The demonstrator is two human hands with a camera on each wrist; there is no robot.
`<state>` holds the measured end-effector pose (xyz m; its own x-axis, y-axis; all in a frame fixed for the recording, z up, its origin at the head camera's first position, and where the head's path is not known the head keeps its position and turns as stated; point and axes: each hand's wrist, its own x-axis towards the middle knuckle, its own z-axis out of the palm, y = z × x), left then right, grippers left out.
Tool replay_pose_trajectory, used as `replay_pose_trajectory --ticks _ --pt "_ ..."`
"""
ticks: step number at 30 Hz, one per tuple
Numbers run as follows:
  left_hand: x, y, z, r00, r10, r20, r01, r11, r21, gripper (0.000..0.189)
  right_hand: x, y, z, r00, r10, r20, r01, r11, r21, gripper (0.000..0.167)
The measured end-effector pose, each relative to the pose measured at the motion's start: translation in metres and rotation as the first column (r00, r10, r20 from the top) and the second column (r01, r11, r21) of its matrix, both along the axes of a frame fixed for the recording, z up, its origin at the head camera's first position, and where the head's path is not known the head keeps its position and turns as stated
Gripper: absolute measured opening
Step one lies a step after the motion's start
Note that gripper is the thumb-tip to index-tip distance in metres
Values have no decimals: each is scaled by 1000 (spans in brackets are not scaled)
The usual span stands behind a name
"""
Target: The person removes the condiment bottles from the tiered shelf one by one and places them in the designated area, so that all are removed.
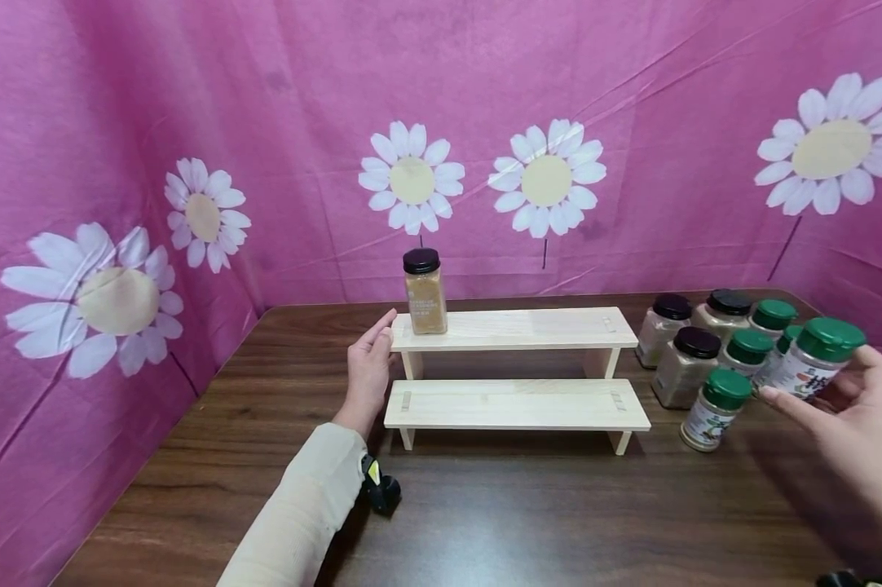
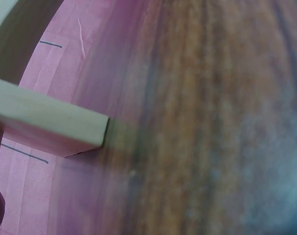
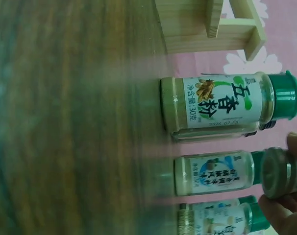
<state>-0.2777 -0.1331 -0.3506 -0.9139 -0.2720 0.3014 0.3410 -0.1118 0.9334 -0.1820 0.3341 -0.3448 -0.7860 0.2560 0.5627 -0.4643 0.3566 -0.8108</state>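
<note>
A two-tier pale wooden rack (image 1: 514,403) stands on the table, with a black-capped spice jar (image 1: 428,302) of tan powder upright at the left of its upper tier. At that tier's left end, my left hand (image 1: 368,371) grips the board's edge between thumb and fingers. My right hand (image 1: 862,416) holds a green-capped spice jar (image 1: 804,371) tilted, raised off the table; its base (image 3: 275,174) shows in the right wrist view. Just left of it, a smaller-looking green-capped jar (image 1: 708,416) with a printed label (image 3: 222,100) stands on the table.
Right of the rack, several more spice jars stand close together, some with black caps (image 1: 696,342), others with green caps (image 1: 749,346). A pink cloth (image 1: 470,65) with white flowers hangs behind the dark wooden table (image 1: 485,522) and along its sides.
</note>
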Motion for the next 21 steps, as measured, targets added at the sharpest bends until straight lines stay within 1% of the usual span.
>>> replay_pose_trajectory --ticks 2,3,4,5,6,9,12,16,21 --pt "0 0 0 1000 2 -4 -2 1000 -1 36 -2 5 -3 999 24 42 -26 999 35 69" --pt "0 0 0 1000 3 -4 -3 1000 -1 36 -2 7 -4 997 19 72 -23 998 61 66" --pt "0 0 0 1000 4 -3 -4 1000 -1 36 -2 9 -6 995 2 101 -11 996 89 64" --pt "0 0 0 1000 5 -3 -5 1000 -4 36 -1 11 -8 990 -35 135 16 990 140 63" --pt "1 0 0 1000 5 -2 -5 1000 -3 36 -1 12 -10 982 -64 178 34 985 167 61" --pt "0 0 0 1000 7 2 -7 1000 1 36 0 14 -17 959 -107 262 56 979 194 58" --pt "0 0 0 1000 8 2 -8 1000 11 36 -1 13 -24 947 -113 301 49 976 211 57" --pt "-1 0 0 1000 4 5 -4 1000 10 36 -4 12 -32 946 -59 318 0 983 182 55" --pt "0 1 0 1000 -5 5 5 1000 3 37 -5 14 -39 946 -41 321 -18 984 179 56"
